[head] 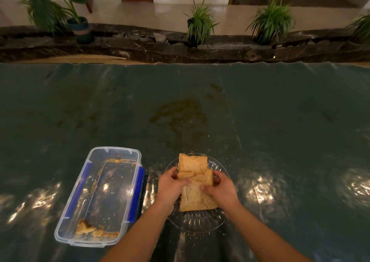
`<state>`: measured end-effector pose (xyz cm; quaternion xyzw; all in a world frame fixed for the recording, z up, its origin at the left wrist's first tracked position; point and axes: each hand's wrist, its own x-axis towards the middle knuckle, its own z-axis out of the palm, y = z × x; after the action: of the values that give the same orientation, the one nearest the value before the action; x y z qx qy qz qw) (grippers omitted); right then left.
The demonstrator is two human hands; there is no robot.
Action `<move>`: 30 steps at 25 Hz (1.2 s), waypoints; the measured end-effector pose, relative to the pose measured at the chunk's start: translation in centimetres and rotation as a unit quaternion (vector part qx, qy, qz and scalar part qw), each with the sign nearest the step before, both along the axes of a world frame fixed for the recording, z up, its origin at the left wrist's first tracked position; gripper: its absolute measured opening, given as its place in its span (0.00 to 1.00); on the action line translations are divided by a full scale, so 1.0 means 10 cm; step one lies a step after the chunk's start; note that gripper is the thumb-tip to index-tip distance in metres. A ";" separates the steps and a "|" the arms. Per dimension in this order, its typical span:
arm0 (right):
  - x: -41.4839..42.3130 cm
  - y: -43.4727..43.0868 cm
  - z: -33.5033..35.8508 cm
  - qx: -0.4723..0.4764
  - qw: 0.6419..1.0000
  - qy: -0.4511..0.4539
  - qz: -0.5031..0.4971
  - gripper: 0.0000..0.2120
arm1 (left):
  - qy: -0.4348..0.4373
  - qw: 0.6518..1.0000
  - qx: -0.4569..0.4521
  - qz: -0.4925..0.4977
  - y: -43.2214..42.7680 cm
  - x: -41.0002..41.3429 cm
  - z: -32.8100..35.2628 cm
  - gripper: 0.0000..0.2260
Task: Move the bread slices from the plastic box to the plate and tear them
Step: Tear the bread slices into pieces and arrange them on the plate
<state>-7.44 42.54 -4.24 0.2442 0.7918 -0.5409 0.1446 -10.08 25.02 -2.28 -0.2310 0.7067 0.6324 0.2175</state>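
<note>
Brown bread slices (193,166) lie overlapping on a clear glass plate (195,221) near the table's front edge. My left hand (171,185) grips the bread from the left and my right hand (221,187) grips it from the right, thumbs on top. The bread is split and crumpled between the hands. A clear plastic box (96,239) with blue side clips stands left of the plate. It holds only a few bread scraps (88,228) and crumbs at its near end.
The table (280,131) is covered with dark green plastic sheet, with a brownish stain (180,115) beyond the plate and crumbs around it. Potted plants (200,24) line a dark stone ledge past the far edge.
</note>
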 end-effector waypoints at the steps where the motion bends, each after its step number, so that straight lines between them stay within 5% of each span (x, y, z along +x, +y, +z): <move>1: 0.00 0.00 0.00 -0.006 1.000 -0.001 0.000 0.30 | -0.014 1.000 0.010 0.001 0.00 0.00 0.00 0.23; 16: 0.27 0.08 0.16 -0.080 0.996 0.035 -0.013 0.22 | 0.028 0.995 0.070 0.060 0.01 0.34 0.10 0.22; 24: 0.55 0.15 0.14 -0.032 0.999 -0.009 0.012 0.22 | -0.064 0.990 0.093 0.082 0.10 0.72 -0.07 0.19; 30: 0.44 0.14 0.21 0.111 0.991 -0.029 0.069 0.22 | -0.076 0.996 0.035 0.044 0.13 0.69 -0.03 0.22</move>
<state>-3.05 43.97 -2.18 0.2189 0.8572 -0.4312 0.1770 -3.18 26.35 -2.62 -0.3016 0.6548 0.6464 0.2499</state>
